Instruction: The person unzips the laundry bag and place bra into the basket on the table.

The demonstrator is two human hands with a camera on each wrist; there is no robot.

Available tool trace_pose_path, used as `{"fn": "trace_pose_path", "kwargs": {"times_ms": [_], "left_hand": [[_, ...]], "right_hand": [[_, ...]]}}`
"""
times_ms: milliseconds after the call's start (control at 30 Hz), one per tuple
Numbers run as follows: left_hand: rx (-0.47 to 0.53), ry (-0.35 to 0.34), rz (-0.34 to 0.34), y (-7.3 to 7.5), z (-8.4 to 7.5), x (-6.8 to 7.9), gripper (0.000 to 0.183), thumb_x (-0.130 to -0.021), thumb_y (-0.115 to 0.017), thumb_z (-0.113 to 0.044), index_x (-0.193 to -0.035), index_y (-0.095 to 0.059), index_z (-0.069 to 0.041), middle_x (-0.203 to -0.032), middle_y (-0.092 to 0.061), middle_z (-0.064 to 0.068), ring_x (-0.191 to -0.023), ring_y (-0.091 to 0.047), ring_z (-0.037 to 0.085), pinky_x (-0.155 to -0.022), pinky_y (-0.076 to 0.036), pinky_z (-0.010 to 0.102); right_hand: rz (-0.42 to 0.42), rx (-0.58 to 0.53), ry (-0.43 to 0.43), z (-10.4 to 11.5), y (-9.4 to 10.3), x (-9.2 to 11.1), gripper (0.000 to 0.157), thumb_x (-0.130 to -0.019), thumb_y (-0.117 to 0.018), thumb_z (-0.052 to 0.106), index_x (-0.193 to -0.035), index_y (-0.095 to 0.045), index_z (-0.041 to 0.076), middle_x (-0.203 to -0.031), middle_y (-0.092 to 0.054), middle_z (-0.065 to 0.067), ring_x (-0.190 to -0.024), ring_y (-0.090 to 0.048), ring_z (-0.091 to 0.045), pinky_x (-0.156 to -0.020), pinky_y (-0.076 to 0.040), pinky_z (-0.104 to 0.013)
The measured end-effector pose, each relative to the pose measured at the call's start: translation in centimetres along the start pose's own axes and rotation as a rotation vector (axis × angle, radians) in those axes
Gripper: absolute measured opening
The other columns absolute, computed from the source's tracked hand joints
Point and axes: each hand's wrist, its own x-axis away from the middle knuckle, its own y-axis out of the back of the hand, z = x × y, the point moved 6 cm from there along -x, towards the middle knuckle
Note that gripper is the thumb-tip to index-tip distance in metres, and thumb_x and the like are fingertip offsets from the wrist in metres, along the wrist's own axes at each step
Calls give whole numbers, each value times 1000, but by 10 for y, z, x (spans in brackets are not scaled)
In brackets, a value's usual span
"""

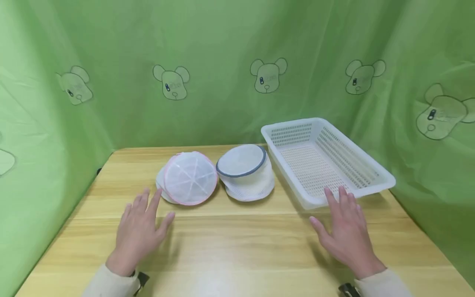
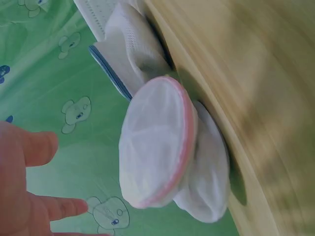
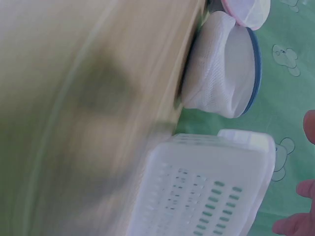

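Two white mesh laundry bags sit side by side on the table. The pink-rimmed laundry bag [image 1: 192, 179] leans tilted on the left, its white body bulging out behind the round end. Beside it stands the laundry bag with a dark blue-grey rim [image 1: 246, 177], its round end facing up and toward me. My left hand [image 1: 140, 229] hovers with fingers spread, just in front of the pink-rimmed bag, holding nothing. My right hand [image 1: 345, 231] is likewise spread and empty, its fingertips overlapping the near rim of the white plastic basket [image 1: 285, 175] in the head view.
The slotted rectangular basket stands at the right back of the wooden table [image 1: 230, 247], with nothing in it. A green curtain [image 1: 219, 107] printed with bear heads hangs behind the table and along both sides.
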Motion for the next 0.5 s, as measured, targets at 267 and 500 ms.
{"fn": "trace_pose_path", "kwargs": {"times_ms": [267, 500], "left_hand": [[217, -22, 38, -15, -11, -10, 59, -96, -58, -41, -135, -50, 2, -127, -58, 25, -113, -56, 45, -92, -46, 58], [285, -39, 66, -18, -27, -21, 51, -93, -65, -36, -125, -58, 3, -111, -67, 21, -98, -65, 37, -84, -52, 52]], "right_hand": [[-74, -110, 46, 16, 5, -11, 74, -90, -65, 30, -148, -30, 0, -149, -22, -35, -133, -25, -55, -99, -20, -75], [-249, -248, 145, 31, 8, -25, 69, -83, -68, 19, -139, -39, -8, -138, -41, -31, -126, -38, -49, -101, -29, -66]]}}
